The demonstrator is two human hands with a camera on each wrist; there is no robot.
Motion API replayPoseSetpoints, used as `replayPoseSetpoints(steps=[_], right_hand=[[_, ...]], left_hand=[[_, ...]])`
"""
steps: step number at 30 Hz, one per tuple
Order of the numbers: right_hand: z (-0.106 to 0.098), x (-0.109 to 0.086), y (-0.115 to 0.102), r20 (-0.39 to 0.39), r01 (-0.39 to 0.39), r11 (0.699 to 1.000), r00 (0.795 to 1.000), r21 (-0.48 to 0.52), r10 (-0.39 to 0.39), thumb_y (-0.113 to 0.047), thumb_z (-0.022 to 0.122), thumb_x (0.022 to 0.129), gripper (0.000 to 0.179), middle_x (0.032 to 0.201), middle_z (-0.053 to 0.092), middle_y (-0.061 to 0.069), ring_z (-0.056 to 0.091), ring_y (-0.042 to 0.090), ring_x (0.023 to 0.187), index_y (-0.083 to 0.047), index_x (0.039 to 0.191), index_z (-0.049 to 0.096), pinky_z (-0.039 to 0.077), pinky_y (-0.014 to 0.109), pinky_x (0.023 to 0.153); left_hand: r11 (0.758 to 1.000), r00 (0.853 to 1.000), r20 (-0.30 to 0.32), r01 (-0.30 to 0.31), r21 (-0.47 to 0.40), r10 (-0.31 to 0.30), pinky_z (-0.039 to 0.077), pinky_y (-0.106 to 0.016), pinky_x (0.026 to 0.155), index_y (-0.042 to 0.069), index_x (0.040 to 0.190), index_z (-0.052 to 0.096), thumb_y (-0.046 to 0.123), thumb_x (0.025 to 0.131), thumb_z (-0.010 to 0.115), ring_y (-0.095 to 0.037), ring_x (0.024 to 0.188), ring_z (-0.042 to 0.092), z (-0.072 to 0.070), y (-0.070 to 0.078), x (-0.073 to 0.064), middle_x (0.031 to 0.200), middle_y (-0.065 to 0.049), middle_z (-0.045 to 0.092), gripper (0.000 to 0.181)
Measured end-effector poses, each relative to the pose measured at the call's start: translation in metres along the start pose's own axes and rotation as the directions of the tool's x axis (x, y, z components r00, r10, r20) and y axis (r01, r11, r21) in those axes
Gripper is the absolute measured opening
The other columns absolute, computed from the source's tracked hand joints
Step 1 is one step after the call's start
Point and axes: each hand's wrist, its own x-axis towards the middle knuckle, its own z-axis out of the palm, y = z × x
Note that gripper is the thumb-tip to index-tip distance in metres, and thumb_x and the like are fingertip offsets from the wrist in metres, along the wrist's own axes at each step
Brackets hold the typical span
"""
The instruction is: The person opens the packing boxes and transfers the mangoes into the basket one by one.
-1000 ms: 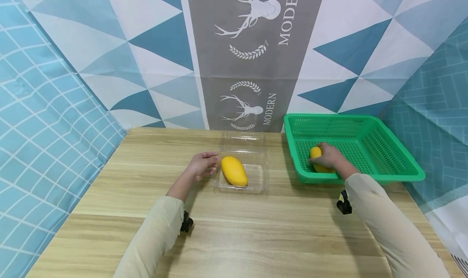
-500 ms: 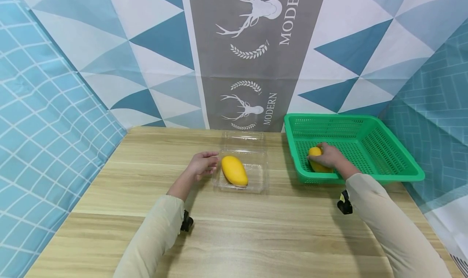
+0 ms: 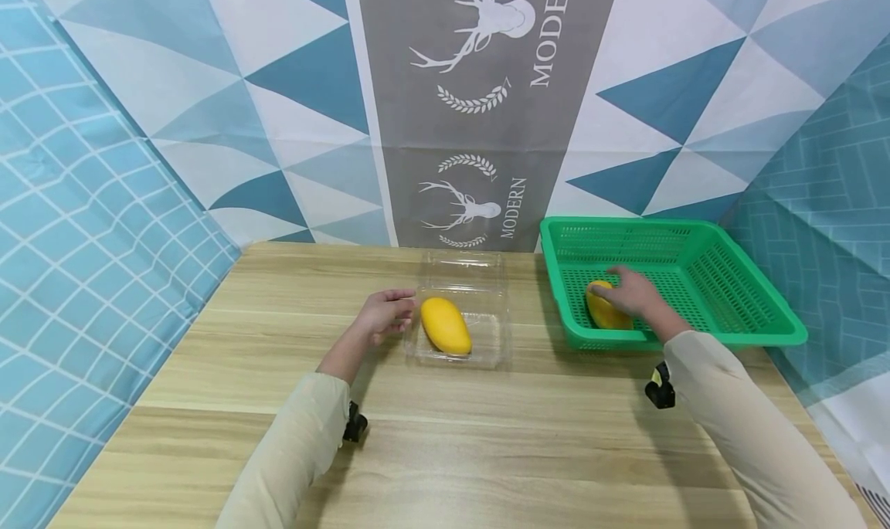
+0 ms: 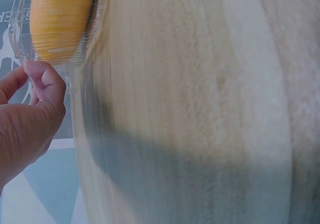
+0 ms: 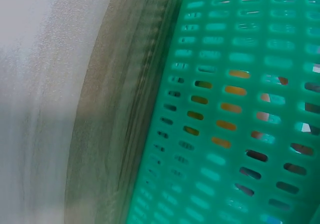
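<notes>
A yellow mango [image 3: 446,326] lies in the base of a clear plastic clamshell box [image 3: 490,337], whose lid is folded back. My left hand [image 3: 386,313] is at the box's left side; in the left wrist view the thumb and a finger pinch its rim. A second yellow mango [image 3: 606,311] rests inside the green basket [image 3: 747,337], near its front left corner. Over that mango is my right hand [image 3: 633,293], fingers spread and thumb by the fruit's upper end. In the right wrist view the basket wall [image 5: 215,174] hides most of the hand and mango.
All of this stands on a wooden table [image 3: 445,452], with the box and basket towards its back edge. A patterned cloth [image 3: 306,127] hangs behind the table, and blue cloths flank both sides.
My right hand has loosened from the mango in the basket: its fingers have lifted and spread, and the wrist has shifted slightly right. The left hand and box have stayed still.
</notes>
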Motion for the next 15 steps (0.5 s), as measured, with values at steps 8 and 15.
replayPoseSetpoints(steps=[8,15], right_hand=[[-0.007,-0.005,-0.001,-0.058,0.005,0.999,0.998,0.044,-0.003,-0.047,0.044,0.095,0.074,0.136,0.032,0.039,0.041,0.052,0.118,0.008,0.141,0.027,0.044,0.059,0.089],[-0.014,-0.013,-0.006,-0.089,0.020,0.997,0.996,0.077,-0.013,-0.047,0.044,0.095,0.072,0.137,0.033,0.039,0.043,0.052,0.116,0.007,0.141,0.030,0.044,0.059,0.088]], left_hand=[[1.000,1.000,0.005,0.001,-0.002,-0.001,0.047,-0.017,0.056,0.003,0.134,0.047,0.011,0.095,0.054,-0.009,0.065,0.053,0.000,0.000,0.000,0.109,-0.011,0.058,0.041],[1.000,1.000,0.002,0.002,-0.002,-0.002,0.048,-0.018,0.057,0.003,0.133,0.048,0.011,0.094,0.056,-0.010,0.066,0.053,-0.001,-0.001,0.002,0.099,-0.007,0.058,0.041]])
